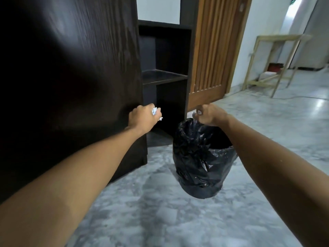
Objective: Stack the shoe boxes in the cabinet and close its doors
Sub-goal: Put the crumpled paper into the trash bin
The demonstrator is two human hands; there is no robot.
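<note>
Both hands grip door edges: left hand [145, 117] dark door [71, 77], right hand [208, 115] slatted door [211, 56].

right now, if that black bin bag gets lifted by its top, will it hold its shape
Probably not: the black bin bag looks thin and crinkled, so likely floppy and light. The right hand pinches its gathered top; the glossy film may slip through the fingers.

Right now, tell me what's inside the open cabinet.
The cabinet shows one dark shelf with nothing visible on it, and a dark lower compartment; no shoe boxes in sight. The dark door covers the cabinet's left part, and the left hand clutching crumpled paper hides a little.
</note>
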